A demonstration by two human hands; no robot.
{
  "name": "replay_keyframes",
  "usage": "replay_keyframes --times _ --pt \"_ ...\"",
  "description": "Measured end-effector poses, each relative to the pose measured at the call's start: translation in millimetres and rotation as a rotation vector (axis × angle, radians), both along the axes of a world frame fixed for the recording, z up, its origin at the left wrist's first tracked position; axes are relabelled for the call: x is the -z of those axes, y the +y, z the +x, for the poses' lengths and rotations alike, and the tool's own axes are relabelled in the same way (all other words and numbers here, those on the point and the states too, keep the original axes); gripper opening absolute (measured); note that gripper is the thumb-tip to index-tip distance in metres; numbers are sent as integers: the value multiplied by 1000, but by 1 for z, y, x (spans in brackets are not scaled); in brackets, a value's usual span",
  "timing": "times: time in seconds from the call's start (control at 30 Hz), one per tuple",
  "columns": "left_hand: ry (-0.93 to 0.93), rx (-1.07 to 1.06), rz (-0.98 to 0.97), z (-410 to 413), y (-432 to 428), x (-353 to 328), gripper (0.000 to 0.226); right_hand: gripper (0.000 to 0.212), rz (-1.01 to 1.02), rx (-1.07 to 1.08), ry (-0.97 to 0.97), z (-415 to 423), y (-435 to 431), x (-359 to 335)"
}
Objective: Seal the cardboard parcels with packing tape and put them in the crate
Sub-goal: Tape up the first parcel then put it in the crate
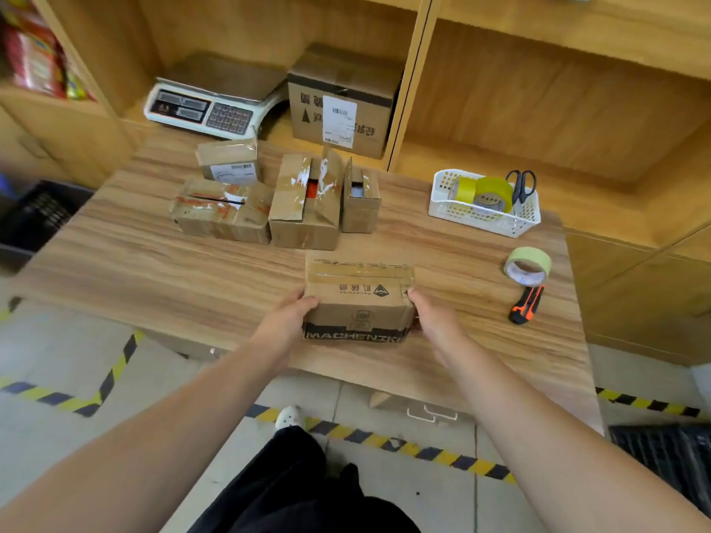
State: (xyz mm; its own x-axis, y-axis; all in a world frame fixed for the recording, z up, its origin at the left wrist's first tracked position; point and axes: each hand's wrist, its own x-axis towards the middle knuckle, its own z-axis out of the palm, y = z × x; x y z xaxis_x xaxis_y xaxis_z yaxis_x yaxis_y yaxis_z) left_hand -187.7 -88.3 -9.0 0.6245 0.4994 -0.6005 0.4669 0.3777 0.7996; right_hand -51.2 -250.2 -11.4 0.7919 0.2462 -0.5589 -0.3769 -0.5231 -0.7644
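A taped cardboard parcel (359,302) with black lettering sits near the wooden table's front edge (154,271). My left hand (290,315) grips its left end, thumb on the top edge. My right hand (431,317) grips its right end. Behind it stand several other parcels: a flat one (221,211), one with open flaps (306,203), a narrow open one (359,200) and a small labelled one (229,161). A roll of packing tape (527,265) lies at the right. A black crate (36,217) stands on the floor left of the table, another (669,455) at the lower right.
An orange box cutter (526,305) lies below the tape roll. A white basket (484,217) holds yellow tape rolls and scissors. On the shelf behind are a weighing scale (215,105) and a large labelled box (342,105). Hazard-striped tape marks the floor.
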Motion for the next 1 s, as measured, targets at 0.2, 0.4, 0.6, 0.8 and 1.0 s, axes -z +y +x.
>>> replay_keyframes --times 0.2,0.4,0.6,0.8,1.0 --pt "-48 -152 27 -60 28 -8 28 29 -7 -113 30 -38 46 -8" --pt "-94 -321 12 -115 74 -21 30 29 57 -278 -46 -83 111 -19" --pt "-120 -421 57 -187 147 -31 33 21 88 -377 -44 -145 200 -30" --pt "-74 -490 85 -276 246 -40 42 26 130 -466 -20 -227 306 -32" --pt "-86 -510 143 -346 329 -43 43 30 173 -517 9 -295 402 -30"
